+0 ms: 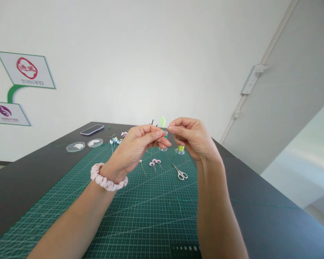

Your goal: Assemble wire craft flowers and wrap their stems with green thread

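On the wall at far left: one framed sign lettered TONGWEI, red emblem above. Black desk, bearing a green gridded cutting mat. Two shallow clear dishes, side by side, white pieces inside. One smartphone, lying flat behind the dishes. Blue wire-stemmed flowers, at the mat's far edge. One pale pink scrunchie, around the left wrist. Left hand, raised above the mat; grip: thumb and forefinger pinching a thin stem. Three pink wire-stemmed petals, grouped on the mat. One pale green leaf, upright on that stem, just above the left fingertips. White-handled scissors, blades slightly parted, on the mat. One spool of yellow-green wire, beyond the scissors. Right hand, beside the leaf; grip: thumb and forefinger tips pressed together, any thread between them impossible to tell. One white power strip, wall-mounted.
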Demonstrator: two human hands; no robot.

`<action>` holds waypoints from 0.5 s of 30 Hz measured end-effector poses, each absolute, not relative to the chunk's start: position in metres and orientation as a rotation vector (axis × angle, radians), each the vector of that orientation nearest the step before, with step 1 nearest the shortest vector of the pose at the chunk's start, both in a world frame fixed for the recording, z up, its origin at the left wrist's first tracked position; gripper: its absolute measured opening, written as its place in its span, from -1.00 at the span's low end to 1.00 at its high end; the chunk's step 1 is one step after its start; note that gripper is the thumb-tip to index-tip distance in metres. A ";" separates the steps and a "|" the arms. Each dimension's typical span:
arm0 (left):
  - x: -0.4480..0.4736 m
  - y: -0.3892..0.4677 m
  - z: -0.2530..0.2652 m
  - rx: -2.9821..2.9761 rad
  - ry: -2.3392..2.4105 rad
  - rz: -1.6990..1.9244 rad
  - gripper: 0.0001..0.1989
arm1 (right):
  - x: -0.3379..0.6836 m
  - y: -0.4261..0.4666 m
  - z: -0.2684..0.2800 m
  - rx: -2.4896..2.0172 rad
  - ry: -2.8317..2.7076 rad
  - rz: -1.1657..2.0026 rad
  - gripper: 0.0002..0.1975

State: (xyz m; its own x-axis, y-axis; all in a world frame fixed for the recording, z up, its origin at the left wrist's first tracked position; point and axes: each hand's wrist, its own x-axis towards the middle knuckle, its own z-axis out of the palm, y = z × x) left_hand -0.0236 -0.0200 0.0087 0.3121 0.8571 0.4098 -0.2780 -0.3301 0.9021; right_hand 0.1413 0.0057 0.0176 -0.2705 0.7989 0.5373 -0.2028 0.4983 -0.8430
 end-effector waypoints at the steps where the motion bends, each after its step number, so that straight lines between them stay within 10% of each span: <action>1: -0.023 -0.020 0.008 1.471 0.559 1.284 -0.86 | 0.141 0.006 0.018 -0.533 -1.548 1.052 -0.86; 15: -0.021 -0.018 0.005 1.501 0.603 1.342 -0.86 | 0.140 0.007 0.018 -0.543 -1.521 1.032 -0.84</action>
